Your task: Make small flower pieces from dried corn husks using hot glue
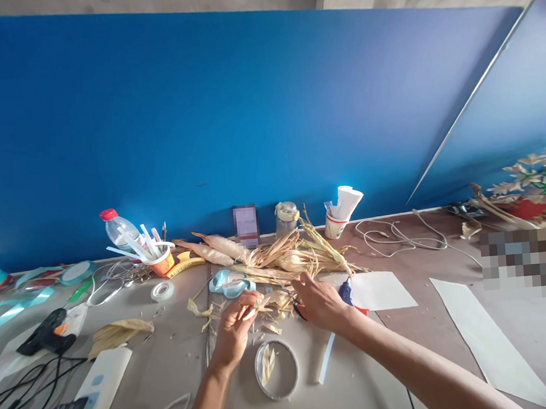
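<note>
My left hand (235, 327) pinches a small piece of dried corn husk (262, 304) just in front of a pile of dried husks and corn cobs (277, 258). My right hand (319, 301) rests on the table to the right of that piece, fingers curled against the husk scraps; what it holds, if anything, is hidden. A round clear lid (276, 369) with husk slivers in it lies below my hands. A blue-handled tool (345, 292) lies right behind my right hand on a white paper sheet (379, 290).
A blue partition wall (247, 118) backs the table. At left are a black glue gun (47, 332), cables, a power strip (92, 395), a tape roll (162, 291), a cup of sticks (156, 254) and a water bottle (118, 228). A paper cup (338, 221), white cords (398, 235) and paper sheets lie right.
</note>
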Action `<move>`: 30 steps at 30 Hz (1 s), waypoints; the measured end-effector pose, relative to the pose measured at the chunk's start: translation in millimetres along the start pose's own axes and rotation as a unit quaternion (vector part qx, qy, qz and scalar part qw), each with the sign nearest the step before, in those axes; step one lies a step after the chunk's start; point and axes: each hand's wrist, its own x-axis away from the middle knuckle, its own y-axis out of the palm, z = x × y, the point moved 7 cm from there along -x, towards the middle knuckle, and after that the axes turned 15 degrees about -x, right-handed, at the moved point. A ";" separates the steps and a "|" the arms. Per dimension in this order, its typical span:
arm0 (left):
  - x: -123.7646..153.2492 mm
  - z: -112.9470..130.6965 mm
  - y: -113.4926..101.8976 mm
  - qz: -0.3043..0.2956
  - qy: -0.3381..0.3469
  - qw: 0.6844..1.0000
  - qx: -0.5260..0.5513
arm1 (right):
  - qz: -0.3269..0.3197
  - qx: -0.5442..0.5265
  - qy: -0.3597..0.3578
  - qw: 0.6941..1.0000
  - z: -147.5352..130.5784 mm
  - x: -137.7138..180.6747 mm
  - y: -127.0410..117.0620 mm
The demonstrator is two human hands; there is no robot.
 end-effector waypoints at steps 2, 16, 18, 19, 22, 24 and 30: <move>0.4 0.8 0.1 0.003 -0.003 1.000 -0.003 | 0.011 -0.028 0.005 1.000 7.5 4.1 -2.4; -2.4 -1.0 16.9 -0.007 -0.080 0.969 0.236 | 0.088 -0.394 -0.081 0.911 -38.5 56.3 -17.3; -3.0 -6.7 16.1 -0.006 -0.096 0.962 0.256 | 0.119 -0.376 -0.099 0.913 -53.9 53.1 -15.2; -3.3 -8.8 15.6 -0.006 -0.099 0.959 0.267 | 0.134 -0.371 -0.108 0.913 -60.1 51.7 -14.2; -3.6 -11.8 14.3 -0.001 -0.103 0.949 0.299 | 0.169 -0.373 -0.121 0.904 -68.3 47.4 -11.4; -3.4 -11.1 14.1 0.001 -0.102 0.945 0.310 | 0.192 -0.365 -0.107 0.905 -63.1 42.9 -9.8; -3.5 -6.4 13.2 0.006 -0.083 0.942 0.324 | 0.184 -0.197 -0.004 0.963 -26.2 11.8 3.5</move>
